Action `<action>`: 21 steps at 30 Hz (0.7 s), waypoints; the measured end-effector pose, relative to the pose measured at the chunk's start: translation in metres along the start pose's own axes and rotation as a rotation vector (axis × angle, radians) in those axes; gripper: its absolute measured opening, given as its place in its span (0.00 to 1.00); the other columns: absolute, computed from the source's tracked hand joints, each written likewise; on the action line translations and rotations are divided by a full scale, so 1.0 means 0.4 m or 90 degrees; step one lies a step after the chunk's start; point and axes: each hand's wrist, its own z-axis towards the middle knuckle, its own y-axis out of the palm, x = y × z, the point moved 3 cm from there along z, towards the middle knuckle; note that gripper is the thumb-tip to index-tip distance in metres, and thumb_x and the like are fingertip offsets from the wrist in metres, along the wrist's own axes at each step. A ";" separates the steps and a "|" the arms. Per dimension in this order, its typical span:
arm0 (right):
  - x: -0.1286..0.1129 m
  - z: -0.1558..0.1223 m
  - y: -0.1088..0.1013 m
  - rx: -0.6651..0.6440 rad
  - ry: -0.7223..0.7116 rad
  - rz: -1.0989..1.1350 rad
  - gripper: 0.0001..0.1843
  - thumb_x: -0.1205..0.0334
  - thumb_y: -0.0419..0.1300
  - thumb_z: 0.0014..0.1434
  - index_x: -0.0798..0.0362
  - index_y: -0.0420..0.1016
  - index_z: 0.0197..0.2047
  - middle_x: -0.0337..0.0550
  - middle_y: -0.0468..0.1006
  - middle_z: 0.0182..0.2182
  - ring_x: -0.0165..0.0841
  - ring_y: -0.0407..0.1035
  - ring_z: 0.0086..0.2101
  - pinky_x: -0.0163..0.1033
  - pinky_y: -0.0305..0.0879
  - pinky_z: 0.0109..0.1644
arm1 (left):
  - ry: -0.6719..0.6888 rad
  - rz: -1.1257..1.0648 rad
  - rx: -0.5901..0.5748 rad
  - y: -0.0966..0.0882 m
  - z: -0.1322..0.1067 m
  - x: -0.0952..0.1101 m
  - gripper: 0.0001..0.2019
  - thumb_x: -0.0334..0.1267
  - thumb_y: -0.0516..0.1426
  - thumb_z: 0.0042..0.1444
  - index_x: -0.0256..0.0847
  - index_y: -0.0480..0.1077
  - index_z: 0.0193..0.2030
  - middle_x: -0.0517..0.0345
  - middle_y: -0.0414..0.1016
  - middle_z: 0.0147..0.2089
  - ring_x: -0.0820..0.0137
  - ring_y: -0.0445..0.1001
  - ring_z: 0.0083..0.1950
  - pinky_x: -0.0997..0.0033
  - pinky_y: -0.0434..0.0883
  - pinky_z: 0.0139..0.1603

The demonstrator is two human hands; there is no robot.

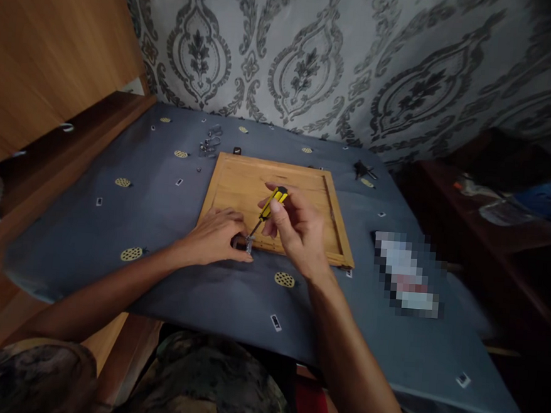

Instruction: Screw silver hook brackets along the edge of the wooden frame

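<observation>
A framed wooden panel [277, 176], like a small cabinet door, lies flat on the cloth-covered table. My right hand [304, 230] is closed round the yellow and black handle of a screwdriver [274, 201]. Its shaft slants down to the left, and the tip meets a small metal hinge [249, 245] at the panel's near edge. My left hand [221, 234] rests over that edge, fingers bent on top of the wood and thumb in front, gripping about the hinge. Its fingertips partly cover the spot, and no screw can be made out there.
Several metal hinges [210, 142] lie behind the panel's left corner, near a small black piece [237, 151]. A black object [363, 170] sits at the back right. A blurred-out phone-like item [405, 275] lies right of the panel. Wooden furniture [55, 40] stands at the left.
</observation>
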 end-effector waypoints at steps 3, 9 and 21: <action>-0.003 0.010 0.002 -0.003 0.020 0.026 0.20 0.42 0.66 0.62 0.50 0.76 0.45 0.31 0.72 0.24 0.24 0.67 0.18 0.33 0.63 0.21 | 0.006 -0.006 0.003 0.003 0.000 -0.003 0.19 0.54 0.69 0.56 0.40 0.78 0.40 0.54 0.76 0.41 0.56 0.74 0.49 0.59 0.64 0.50; -0.001 0.019 0.013 0.016 0.050 0.071 0.23 0.44 0.74 0.54 0.48 0.68 0.36 0.29 0.72 0.23 0.22 0.62 0.17 0.31 0.61 0.18 | 0.006 -0.022 0.017 0.008 -0.001 -0.006 0.18 0.54 0.69 0.56 0.40 0.78 0.41 0.54 0.77 0.42 0.56 0.73 0.51 0.58 0.65 0.51; -0.009 0.007 -0.001 0.004 0.045 0.066 0.19 0.45 0.73 0.55 0.50 0.74 0.37 0.33 0.76 0.26 0.23 0.65 0.19 0.32 0.65 0.20 | 0.011 -0.022 0.008 0.003 0.000 -0.006 0.18 0.55 0.68 0.57 0.41 0.77 0.38 0.54 0.77 0.41 0.56 0.73 0.51 0.59 0.65 0.50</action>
